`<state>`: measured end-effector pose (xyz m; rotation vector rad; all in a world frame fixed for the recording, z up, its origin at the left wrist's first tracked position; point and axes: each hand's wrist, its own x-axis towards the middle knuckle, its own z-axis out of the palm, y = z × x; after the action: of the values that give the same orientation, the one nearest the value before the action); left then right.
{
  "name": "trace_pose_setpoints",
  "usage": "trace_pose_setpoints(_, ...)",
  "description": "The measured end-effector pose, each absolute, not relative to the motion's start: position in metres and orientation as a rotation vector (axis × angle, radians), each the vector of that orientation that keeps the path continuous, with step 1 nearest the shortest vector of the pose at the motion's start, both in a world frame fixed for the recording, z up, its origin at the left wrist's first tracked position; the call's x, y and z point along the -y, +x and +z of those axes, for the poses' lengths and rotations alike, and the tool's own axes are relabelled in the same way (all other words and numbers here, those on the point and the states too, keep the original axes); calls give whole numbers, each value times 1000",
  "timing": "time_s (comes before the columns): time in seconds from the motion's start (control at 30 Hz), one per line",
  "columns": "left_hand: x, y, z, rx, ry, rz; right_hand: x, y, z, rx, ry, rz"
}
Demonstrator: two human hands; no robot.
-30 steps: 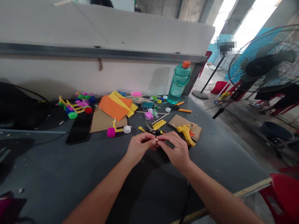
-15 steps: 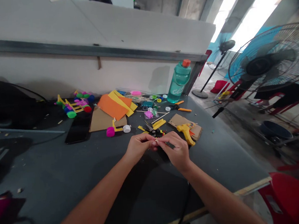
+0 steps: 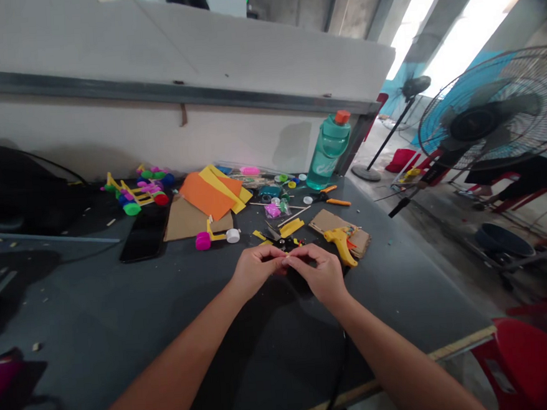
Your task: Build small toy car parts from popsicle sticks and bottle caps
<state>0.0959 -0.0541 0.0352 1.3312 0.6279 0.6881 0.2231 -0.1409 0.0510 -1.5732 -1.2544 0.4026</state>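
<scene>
My left hand point(image 3: 255, 270) and my right hand point(image 3: 322, 273) meet over the dark table, fingertips pinched together. Between them is a tiny pale piece point(image 3: 287, 256), mostly covered by the fingers; its kind I cannot make out. Just beyond the fingertips lie black-handled pliers point(image 3: 283, 243) and yellow strips point(image 3: 291, 227). To the right of my right hand, a yellow glue gun point(image 3: 340, 244) rests on a piece of cardboard point(image 3: 363, 244). Left of my left hand stands a small yellow frame point(image 3: 217, 237) with a pink cap point(image 3: 203, 240) and a white cap point(image 3: 232, 235) as wheels.
Orange sheets point(image 3: 207, 194) lie on cardboard beside a black phone point(image 3: 143, 237). Colourful wheeled toys point(image 3: 144, 195) stand at the back left. A teal bottle point(image 3: 328, 151), orange-handled cutters point(image 3: 336, 201) and bottle caps are at the back right. A large fan point(image 3: 474, 122) stands beyond the table.
My fingertips have closed in further around the tiny pale piece, so less of it shows. The things on the table have not moved.
</scene>
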Motion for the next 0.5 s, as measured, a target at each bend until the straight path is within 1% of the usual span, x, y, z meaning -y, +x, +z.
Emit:
trace_pose_setpoints(0.1, 54, 96, 32, -603, 1362, 659, 137, 227, 46, 1074, -1531, 567)
trace_pose_setpoints(0.27, 46, 91, 25, -727, 1426, 657, 132, 234, 42, 629, -1260, 841)
trace_pose_setpoints(0.37, 39, 88, 21, -831, 1573, 806, 131, 235, 44, 519, -1148, 973)
trace_pose_setpoints(0.5, 37, 89, 17, -740, 1658, 1000, 131, 236, 44, 462, -1077, 1049)
